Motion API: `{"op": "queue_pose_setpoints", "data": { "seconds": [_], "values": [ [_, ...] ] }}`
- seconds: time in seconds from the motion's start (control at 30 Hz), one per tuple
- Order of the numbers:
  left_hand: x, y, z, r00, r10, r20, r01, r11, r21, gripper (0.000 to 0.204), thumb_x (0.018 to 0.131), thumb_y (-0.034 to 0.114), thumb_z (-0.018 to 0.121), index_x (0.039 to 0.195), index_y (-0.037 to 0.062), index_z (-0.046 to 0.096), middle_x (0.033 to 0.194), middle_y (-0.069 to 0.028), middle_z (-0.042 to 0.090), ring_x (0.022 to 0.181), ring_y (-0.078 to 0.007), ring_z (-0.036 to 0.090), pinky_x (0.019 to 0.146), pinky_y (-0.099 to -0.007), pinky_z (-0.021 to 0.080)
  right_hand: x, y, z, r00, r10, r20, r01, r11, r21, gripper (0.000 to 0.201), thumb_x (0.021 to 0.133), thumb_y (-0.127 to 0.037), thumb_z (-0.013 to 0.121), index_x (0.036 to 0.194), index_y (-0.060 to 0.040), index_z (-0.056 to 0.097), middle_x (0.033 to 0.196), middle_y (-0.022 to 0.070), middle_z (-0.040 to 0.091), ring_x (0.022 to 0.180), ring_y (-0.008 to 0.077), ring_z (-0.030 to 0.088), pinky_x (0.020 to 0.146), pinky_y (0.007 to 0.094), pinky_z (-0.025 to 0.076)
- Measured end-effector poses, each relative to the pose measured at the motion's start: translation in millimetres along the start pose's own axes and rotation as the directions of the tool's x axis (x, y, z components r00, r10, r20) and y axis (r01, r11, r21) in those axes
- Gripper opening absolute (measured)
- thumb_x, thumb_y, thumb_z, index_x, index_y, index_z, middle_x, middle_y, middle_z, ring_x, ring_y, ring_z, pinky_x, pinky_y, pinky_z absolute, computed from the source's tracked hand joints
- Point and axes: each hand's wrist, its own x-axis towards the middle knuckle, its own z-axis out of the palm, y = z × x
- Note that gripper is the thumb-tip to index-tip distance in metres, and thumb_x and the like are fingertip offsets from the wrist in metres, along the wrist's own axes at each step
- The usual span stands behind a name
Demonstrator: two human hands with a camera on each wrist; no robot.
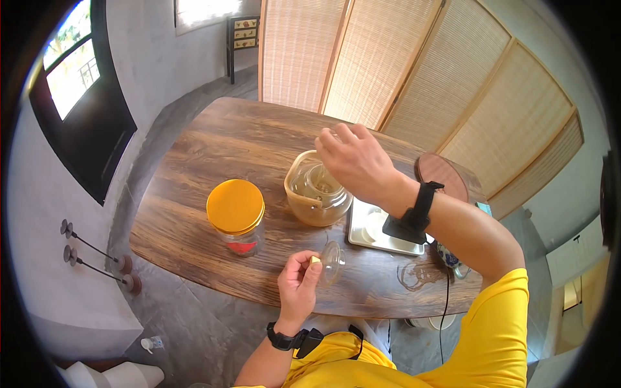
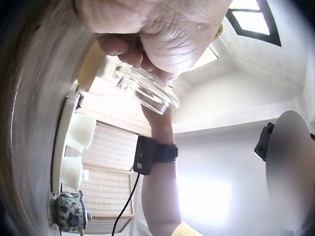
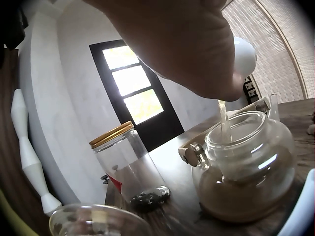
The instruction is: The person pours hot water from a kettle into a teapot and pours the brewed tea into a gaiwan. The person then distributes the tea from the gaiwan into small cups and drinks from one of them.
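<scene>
My left hand (image 1: pixel 299 288) pinches the knob of a clear glass lid (image 1: pixel 332 264) near the table's front edge; the left wrist view has the lid (image 2: pixel 147 91) below the fingers. Over the glass teapot (image 1: pixel 317 210), my right hand (image 1: pixel 359 161) is raised with its fingers curled. In the right wrist view that hand (image 3: pixel 182 49) grips a small white cup (image 3: pixel 244 56), partly hidden behind it. A thin stream of pale yellow liquid (image 3: pixel 225 123) falls into the teapot's (image 3: pixel 246 182) open mouth. The teapot's handle lies down beside the mouth.
A glass jar (image 1: pixel 244 244) with a gold lid stands left of the teapot. On its right are a metal tray (image 1: pixel 414 247) with white ware, a blue-and-white teapot (image 2: pixel 71 211) and a round brown board (image 1: pixel 441 174). A cable (image 1: pixel 445 310) hangs over the front edge.
</scene>
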Motion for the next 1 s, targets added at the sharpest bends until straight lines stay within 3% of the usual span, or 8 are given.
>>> {"op": "queue_pose_setpoints", "data": {
  "seconds": [0.13,0.2,0.43,0.53,0.6,0.7,0.93,1.0],
  "values": [
    [0,2,0,1.000,0.000,0.000,0.000,1.000,-0.002,0.027,0.103,0.029,0.069,0.117,0.0063,0.064,0.086,0.0055,0.061,0.070,-0.0018,0.047,0.063,-0.0187,0.039,4,-3,-2,0.998,-0.055,-0.019,0.053,0.994,-0.098,0.035,0.086,-0.014,0.068,0.119,-0.0004,0.068,0.122,0.0083,0.059,0.115,0.0230,0.056,0.094,0.0369,0.048],
    [-2,1,-3,0.999,-0.038,0.029,0.040,0.998,-0.050,0.025,0.102,0.021,0.070,0.118,0.0031,0.064,0.095,0.0044,0.061,0.083,-0.0029,0.051,0.076,-0.0190,0.044,5,-5,-1,0.997,-0.076,-0.029,0.072,0.992,-0.107,0.031,0.089,-0.015,0.066,0.116,-0.0007,0.072,0.122,0.0095,0.059,0.116,0.0237,0.055,0.095,0.0365,0.047],
    [-1,2,-1,0.999,-0.035,0.032,0.037,0.998,-0.044,0.025,0.103,0.022,0.070,0.118,0.0029,0.064,0.096,0.0043,0.061,0.084,-0.0030,0.051,0.077,-0.0190,0.045,7,-10,-2,0.994,-0.101,-0.039,0.096,0.989,-0.114,0.030,0.089,-0.015,0.066,0.114,-0.0007,0.072,0.122,0.0086,0.060,0.116,0.0231,0.054,0.096,0.0377,0.047],
    [0,3,0,1.000,0.010,0.006,-0.010,0.999,0.031,0.029,0.103,0.031,0.068,0.116,0.0058,0.064,0.085,0.0057,0.060,0.070,-0.0019,0.047,0.062,-0.0190,0.039,5,-12,2,0.994,-0.100,-0.052,0.095,0.991,-0.098,0.030,0.089,-0.016,0.066,0.114,-0.0006,0.072,0.122,0.0081,0.060,0.116,0.0227,0.054,0.096,0.0376,0.047],
    [-2,2,-2,0.999,-0.036,0.025,0.036,0.999,-0.026,0.025,0.103,0.023,0.070,0.117,0.0032,0.064,0.095,0.0046,0.061,0.083,-0.0031,0.051,0.076,-0.0191,0.044,3,-12,4,0.994,-0.097,-0.055,0.092,0.992,-0.085,0.030,0.089,-0.016,0.066,0.113,-0.0006,0.072,0.122,0.0078,0.060,0.115,0.0225,0.054,0.095,0.0375,0.047],
    [-2,2,-2,0.999,-0.032,0.021,0.032,0.999,-0.016,0.025,0.103,0.023,0.070,0.117,0.0034,0.064,0.094,0.0049,0.060,0.083,-0.0032,0.051,0.076,-0.0192,0.044,0,-12,4,0.994,-0.080,-0.071,0.075,0.994,-0.075,0.030,0.087,-0.015,0.066,0.113,-0.0006,0.072,0.119,0.0071,0.060,0.115,0.0222,0.055,0.094,0.0370,0.047],
    [-1,-1,-2,0.999,-0.036,0.017,0.036,0.999,-0.001,0.025,0.102,0.023,0.070,0.118,0.0038,0.064,0.092,0.0050,0.059,0.081,-0.0031,0.050,0.074,-0.0191,0.043,-18,3,12,0.993,0.115,-0.040,-0.091,0.920,0.381,0.041,0.079,-0.019,0.073,0.116,-0.0017,0.068,0.112,0.0122,0.061,0.110,0.0284,0.060,0.093,0.0375,0.049],
    [0,-2,-1,1.000,0.011,-0.001,-0.011,0.997,0.081,0.028,0.104,0.031,0.067,0.116,0.0058,0.062,0.083,0.0050,0.059,0.068,-0.0025,0.047,0.061,-0.0191,0.039,-27,11,3,0.980,0.201,0.011,-0.180,0.852,0.491,0.045,0.078,-0.021,0.073,0.117,-0.0013,0.067,0.112,0.0150,0.062,0.109,0.0315,0.062,0.092,0.0397,0.051]
  ]
}}
